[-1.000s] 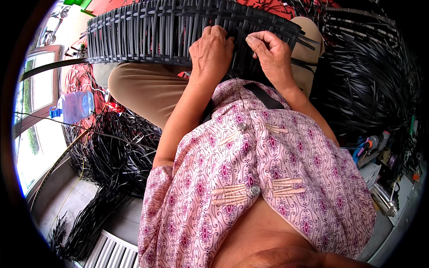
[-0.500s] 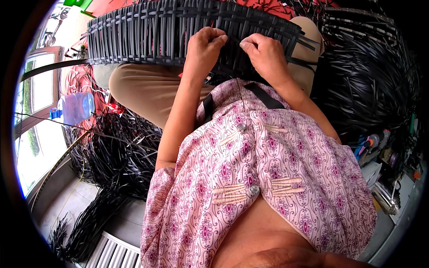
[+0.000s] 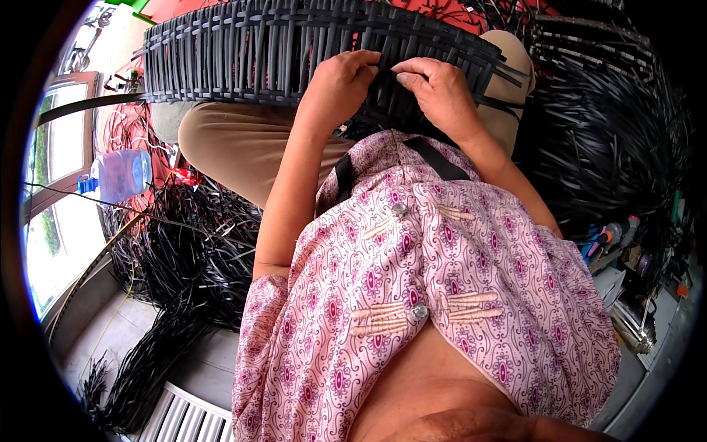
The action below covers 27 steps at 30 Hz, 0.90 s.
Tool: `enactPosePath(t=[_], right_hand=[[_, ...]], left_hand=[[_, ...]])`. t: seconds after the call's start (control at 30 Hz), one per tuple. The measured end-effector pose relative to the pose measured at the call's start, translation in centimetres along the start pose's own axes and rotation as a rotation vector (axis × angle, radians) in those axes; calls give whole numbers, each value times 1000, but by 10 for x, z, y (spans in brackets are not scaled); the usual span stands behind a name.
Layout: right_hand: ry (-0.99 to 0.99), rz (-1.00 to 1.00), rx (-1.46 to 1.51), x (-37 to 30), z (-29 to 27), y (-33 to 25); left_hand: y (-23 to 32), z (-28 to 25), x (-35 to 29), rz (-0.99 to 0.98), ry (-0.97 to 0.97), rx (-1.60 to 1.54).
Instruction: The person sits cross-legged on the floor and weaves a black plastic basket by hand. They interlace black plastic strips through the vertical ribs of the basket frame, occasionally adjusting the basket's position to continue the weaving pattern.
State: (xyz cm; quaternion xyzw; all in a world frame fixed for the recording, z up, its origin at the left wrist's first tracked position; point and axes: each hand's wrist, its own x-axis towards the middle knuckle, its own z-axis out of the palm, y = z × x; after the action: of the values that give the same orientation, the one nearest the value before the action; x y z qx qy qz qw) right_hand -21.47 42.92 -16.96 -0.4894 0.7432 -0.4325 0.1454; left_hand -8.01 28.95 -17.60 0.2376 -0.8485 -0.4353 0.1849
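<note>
Across my lap lies a long woven panel (image 3: 243,62) of flat black strips, made of dense upright strands with cross strips along its edges. My left hand (image 3: 340,85) is closed over its middle, thumb and forefinger pinching a black strip. Just to the right, my right hand (image 3: 442,90) is closed in a similar pinch on the black weave, its thumb and forefinger pointing left. A small gap separates the two sets of fingertips. Black on black makes the pinched strip hard to follow. Loose strip ends (image 3: 508,74) stick out at the panel's right end.
A big heap of black strips (image 3: 596,140) fills the right side; another pile (image 3: 184,258) lies at the left. A clear blue water jug (image 3: 124,177) stands by the window. Tools (image 3: 607,236) and a metal flask (image 3: 635,324) sit at the lower right. One strip (image 3: 88,110) reaches far left.
My left hand has shifted slightly down and its fingertips lie a little farther right. The right hand has barely moved, and the panel stays in nearly the same place.
</note>
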Motion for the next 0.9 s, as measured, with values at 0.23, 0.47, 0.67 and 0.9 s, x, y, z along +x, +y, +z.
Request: enactPosePath(t=[0.23,0.47,0.67,0.9], right_hand=[[-30,5,-110,8,5,-4],[47,-63,-225,10,12,-15],[104,-318,0,27,13,-30],[-107,-80,496,40,24,-55]], left_hand=[[1,-8,-1,-53,-46,-35],[-3,-14,-11,-182,43,-243],[4,-60,-28,-205,275,-544],[31,-72,-23,-88,291,-462]])
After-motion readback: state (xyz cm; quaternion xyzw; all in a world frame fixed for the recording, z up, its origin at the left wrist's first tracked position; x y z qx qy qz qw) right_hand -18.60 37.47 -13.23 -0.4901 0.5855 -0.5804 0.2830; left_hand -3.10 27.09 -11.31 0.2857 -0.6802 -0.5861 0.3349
